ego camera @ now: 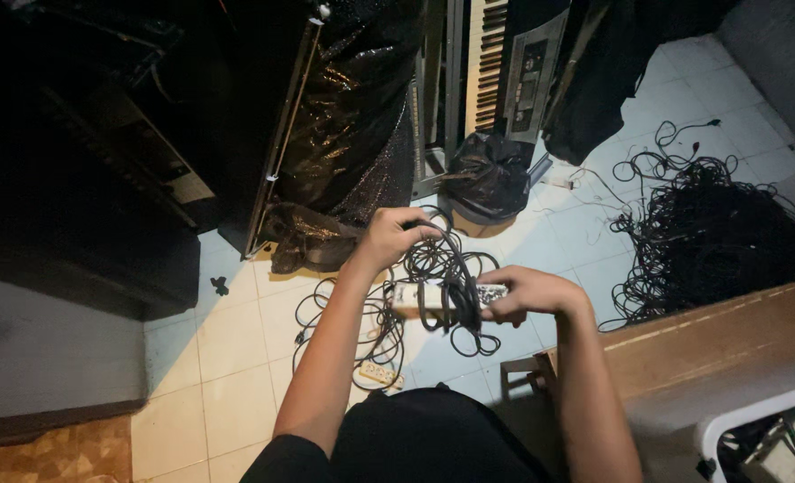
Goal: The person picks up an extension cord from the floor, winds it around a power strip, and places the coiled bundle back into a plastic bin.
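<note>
My right hand [527, 293] grips one end of a white power strip [433, 297] held level in front of me. A black cable [446, 268] is looped around the strip's middle and hangs in coils beneath it. My left hand [388, 234] is raised just above and left of the strip, fingers closed on a strand of that black cable. More of the cable trails down to the floor tiles below.
A second white power strip [379, 372] lies on the tiles under my left arm. A big heap of black cables [715, 237] sits at the right. A wooden bench [710, 344], a keyboard [487, 63] on a stand, black plastic-wrapped equipment [344, 125] and a black bag [487, 174] surround me.
</note>
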